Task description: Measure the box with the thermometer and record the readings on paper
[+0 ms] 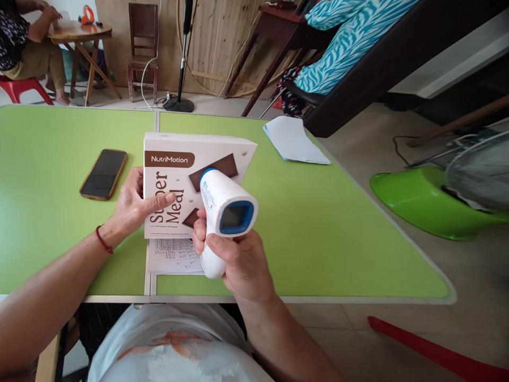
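My left hand (137,204) grips the left side of a white box (167,183) printed "NutriMotion Super Meal", its thumb lying across the front. In my right hand (242,260) is a white and blue infrared thermometer (217,193), fingers wrapped round the handle. Its small screen faces me and looks dark; its front end points at the box, and I cannot tell whether they touch. Beneath the box lies a sheet of paper (175,257) with handwriting, partly covered. A dark phone (104,174) in a brown case rests left of my left hand.
The green folding table (318,228) has a seam left of its middle. Folded white paper (296,140) lies near its far right edge. A green plastic chair (421,204) stands to the right. Two other people sit beyond the table, one by a small round table (79,32).
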The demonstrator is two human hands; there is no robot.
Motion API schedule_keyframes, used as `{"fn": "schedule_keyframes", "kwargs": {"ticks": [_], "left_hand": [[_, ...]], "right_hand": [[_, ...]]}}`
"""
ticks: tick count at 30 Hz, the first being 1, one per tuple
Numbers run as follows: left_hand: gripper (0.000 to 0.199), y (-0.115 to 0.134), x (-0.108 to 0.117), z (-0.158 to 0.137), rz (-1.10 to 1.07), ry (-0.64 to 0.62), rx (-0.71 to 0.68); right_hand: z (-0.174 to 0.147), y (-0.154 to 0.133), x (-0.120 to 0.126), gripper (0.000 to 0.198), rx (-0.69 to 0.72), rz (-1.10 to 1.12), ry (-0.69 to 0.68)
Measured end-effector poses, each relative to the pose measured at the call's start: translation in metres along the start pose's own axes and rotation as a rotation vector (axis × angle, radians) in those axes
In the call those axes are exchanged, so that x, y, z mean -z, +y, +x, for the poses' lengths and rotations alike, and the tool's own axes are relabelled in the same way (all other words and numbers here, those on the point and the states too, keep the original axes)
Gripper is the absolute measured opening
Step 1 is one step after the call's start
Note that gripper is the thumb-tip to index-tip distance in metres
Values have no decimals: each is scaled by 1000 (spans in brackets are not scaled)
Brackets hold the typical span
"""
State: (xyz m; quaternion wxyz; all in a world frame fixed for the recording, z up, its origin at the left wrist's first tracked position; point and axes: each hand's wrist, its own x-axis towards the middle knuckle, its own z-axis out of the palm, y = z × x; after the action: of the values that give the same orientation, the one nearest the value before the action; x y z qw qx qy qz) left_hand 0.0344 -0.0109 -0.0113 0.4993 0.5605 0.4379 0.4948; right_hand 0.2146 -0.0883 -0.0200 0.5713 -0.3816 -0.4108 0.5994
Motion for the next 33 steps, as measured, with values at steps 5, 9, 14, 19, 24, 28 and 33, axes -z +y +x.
{"fn": "schedule_keyframes", "kwargs": {"ticks": [5, 9, 14, 19, 24, 28, 33], "left_hand": [[66, -3, 2, 1, 13, -14, -24], [64, -3, 2, 1, 2, -15, -42], [63, -4, 2, 1, -7, -21, -52], [64, -4, 2, 1, -8, -27, -62], [67, -3, 2, 0, -47, -19, -57], [63, -3, 3, 0, -92, -21, -124], [65, -7, 8, 10, -172, 18, -255]], "right_hand": [[1, -1, 0, 24, 6, -11, -6], [2, -2, -1, 26, -11, -18, -10], [2, -3, -2, 25, -2, -24, -2], [1, -6, -2, 23, -1, -21, -30], [-1, -7, -3, 30, -7, -53, -27], [-2, -12, -4, 29, 45, -148, -36], [5, -37, 16, 17, 235, -446, -114]]}}
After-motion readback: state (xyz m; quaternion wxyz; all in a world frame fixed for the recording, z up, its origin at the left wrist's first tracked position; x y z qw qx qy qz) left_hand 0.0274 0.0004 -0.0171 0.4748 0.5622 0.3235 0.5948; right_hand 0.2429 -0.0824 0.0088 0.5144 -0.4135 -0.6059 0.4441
